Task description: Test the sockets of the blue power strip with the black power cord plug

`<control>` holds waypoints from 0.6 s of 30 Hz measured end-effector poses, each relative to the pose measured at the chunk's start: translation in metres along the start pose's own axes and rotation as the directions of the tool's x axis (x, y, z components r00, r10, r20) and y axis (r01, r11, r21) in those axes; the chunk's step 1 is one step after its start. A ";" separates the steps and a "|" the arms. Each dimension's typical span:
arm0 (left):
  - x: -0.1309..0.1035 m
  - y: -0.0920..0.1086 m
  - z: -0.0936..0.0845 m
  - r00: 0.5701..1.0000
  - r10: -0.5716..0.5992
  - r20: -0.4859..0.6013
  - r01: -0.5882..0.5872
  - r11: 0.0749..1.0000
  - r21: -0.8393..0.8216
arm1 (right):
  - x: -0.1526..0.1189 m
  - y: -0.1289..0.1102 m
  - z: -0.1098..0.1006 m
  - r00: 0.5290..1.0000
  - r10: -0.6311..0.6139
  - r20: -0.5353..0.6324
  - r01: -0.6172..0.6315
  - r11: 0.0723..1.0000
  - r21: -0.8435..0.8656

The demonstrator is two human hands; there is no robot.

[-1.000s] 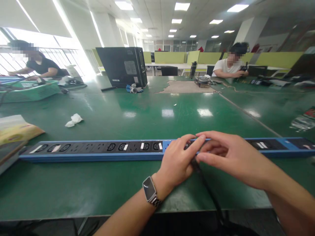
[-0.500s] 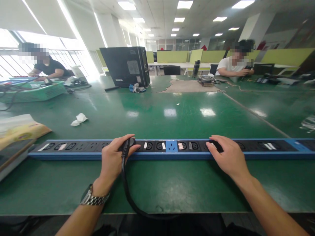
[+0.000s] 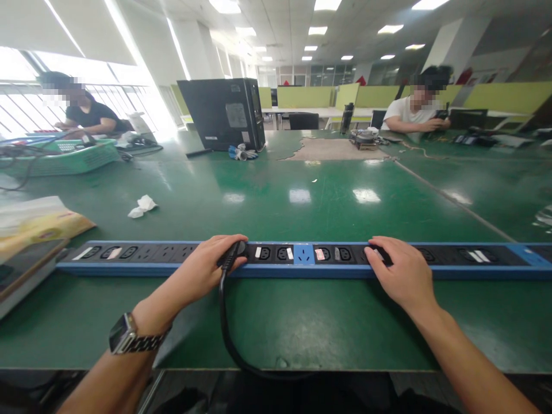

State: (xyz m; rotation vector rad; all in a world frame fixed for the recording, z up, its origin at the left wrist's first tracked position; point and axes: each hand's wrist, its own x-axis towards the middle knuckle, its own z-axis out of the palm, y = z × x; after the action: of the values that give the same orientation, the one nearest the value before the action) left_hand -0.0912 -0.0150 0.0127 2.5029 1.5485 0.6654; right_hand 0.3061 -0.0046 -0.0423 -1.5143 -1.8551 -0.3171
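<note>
A long blue power strip (image 3: 276, 271) with black socket modules lies across the table in front of me. My left hand (image 3: 202, 261) is closed around a black plug (image 3: 242, 249) at the strip's face, left of the blue socket (image 3: 304, 255). Whether the plug is fully seated is hidden by my fingers. From it a thick black cable (image 3: 224, 322) hangs down over the table's near edge. Right of the blue socket, my right hand (image 3: 403, 273) grips the strip, thumb on its face and fingers over the far side.
At left lie a yellow-and-white package (image 3: 47, 221), crumpled tissue (image 3: 144, 204) and a green basket (image 3: 81, 158) with cables. A black computer case (image 3: 224, 115) and blue-white gloves (image 3: 242, 152) stand farther back. Two people (image 3: 92, 118) (image 3: 409, 115) sit across the table.
My left hand has shifted slightly right along the strip with the plug, and its wrist and forearm have swung out to the left. The right hand keeps its place on the strip.
</note>
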 end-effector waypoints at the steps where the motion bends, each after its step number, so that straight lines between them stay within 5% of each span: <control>1: 0.001 0.001 -0.001 1.000 -0.002 0.012 0.002 1.000 0.000 | 0.000 0.000 0.000 1.000 0.000 0.002 0.000 1.000 -0.001; 12: -0.003 0.000 0.007 1.000 -0.022 -0.020 0.019 0.994 -0.112 | 0.000 0.000 0.000 1.000 0.001 0.001 -0.001 1.000 -0.010; 14: -0.007 0.004 0.009 0.980 -0.098 -0.172 0.057 0.971 -0.231 | 0.000 0.000 0.000 1.000 -0.002 0.004 0.002 1.000 -0.010; 16: -0.007 0.016 0.013 0.900 -0.212 -0.380 0.065 0.929 -0.365 | 0.000 0.000 0.001 1.000 -0.001 0.004 0.001 1.000 -0.008; 18: -0.001 0.035 0.020 0.852 -0.230 -0.470 0.024 0.914 -0.405 | -0.001 0.000 0.001 1.000 0.002 0.001 -0.002 1.000 -0.007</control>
State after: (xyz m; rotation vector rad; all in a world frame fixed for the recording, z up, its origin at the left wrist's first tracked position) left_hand -0.0541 -0.0299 0.0060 1.9956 1.5121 1.5419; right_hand 0.3060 -0.0044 -0.0436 -1.5218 -1.8551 -0.3225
